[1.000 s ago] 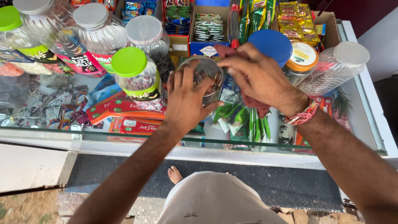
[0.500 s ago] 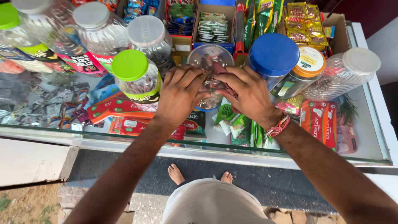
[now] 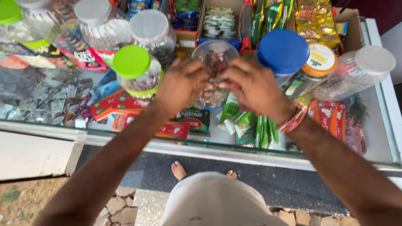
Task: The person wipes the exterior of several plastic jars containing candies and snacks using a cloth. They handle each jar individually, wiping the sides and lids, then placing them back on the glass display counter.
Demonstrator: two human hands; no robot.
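Left hand and right hand, fingers closed on a clear round plastic jar, above the glass counter beside a blue-lidded jar.

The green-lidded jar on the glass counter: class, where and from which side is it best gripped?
Probably grip the green-lidded jar around its clear round body below the lid, coming from the near side. Other jars crowd behind it, and the left hand sits just to its right; the wide flat lid offers little purchase from above.
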